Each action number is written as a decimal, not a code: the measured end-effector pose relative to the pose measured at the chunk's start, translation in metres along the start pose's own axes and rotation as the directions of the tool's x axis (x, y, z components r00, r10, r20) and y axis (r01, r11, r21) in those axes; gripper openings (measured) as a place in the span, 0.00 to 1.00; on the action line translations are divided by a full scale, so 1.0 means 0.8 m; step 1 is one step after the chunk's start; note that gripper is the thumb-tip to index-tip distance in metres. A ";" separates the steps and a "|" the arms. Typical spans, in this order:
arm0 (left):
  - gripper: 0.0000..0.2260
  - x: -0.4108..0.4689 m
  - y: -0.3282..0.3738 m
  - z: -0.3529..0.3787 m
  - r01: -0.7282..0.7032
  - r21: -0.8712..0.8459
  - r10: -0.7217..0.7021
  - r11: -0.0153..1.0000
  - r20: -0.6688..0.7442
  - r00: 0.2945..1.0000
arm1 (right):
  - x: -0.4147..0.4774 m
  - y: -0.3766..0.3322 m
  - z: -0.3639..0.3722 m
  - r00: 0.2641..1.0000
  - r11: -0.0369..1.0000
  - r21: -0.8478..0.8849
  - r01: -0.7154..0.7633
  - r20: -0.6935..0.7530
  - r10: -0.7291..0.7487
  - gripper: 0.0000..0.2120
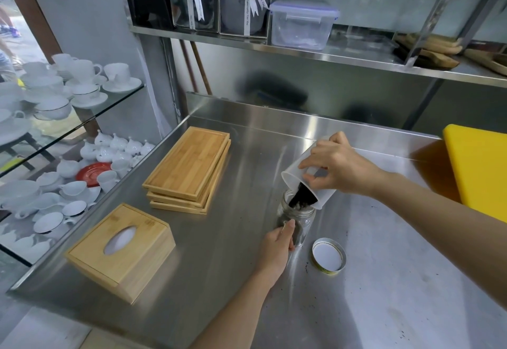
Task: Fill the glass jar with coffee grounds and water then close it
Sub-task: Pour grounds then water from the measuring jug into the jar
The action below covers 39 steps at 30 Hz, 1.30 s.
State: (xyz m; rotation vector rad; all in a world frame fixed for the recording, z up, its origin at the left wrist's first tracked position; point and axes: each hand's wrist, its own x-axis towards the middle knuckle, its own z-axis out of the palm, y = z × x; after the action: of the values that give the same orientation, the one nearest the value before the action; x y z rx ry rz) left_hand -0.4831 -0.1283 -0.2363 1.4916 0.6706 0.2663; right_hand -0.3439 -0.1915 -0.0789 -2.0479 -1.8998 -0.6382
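Head view, right hand [340,167] tilting cup [301,173], left hand [277,250] gripping jar [299,219]

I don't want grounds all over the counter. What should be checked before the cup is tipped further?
1. Left hand steadying the jar: ok.
2. Right hand firm on the plastic cup: ok.
3. Cup lip over the jar mouth: ok, coffee grounds slide in.
4. Jar upright on the counter: ok.
5. Lid out of the way: ok, lying beside the jar.
6. Room left in the jar: cannot tell.
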 end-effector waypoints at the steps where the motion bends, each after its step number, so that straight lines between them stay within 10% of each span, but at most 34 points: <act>1: 0.22 0.000 0.000 0.000 -0.001 0.001 0.001 1.000 0.002 1.000 | 0.000 0.000 0.000 1.000 1.000 0.002 -0.001 0.004 0.001 0.07; 39: 0.22 0.007 -0.009 0.001 -0.034 -0.029 0.035 0.999 0.018 0.999 | 0.008 -0.007 0.005 0.996 0.997 -0.034 0.071 0.063 -0.068 0.07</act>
State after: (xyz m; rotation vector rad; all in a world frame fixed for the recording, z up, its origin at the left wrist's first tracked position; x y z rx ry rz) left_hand -0.4796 -0.1268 -0.2447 1.4778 0.6250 0.2872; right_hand -0.3488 -0.1836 -0.0801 -2.0535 -2.0161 -0.6372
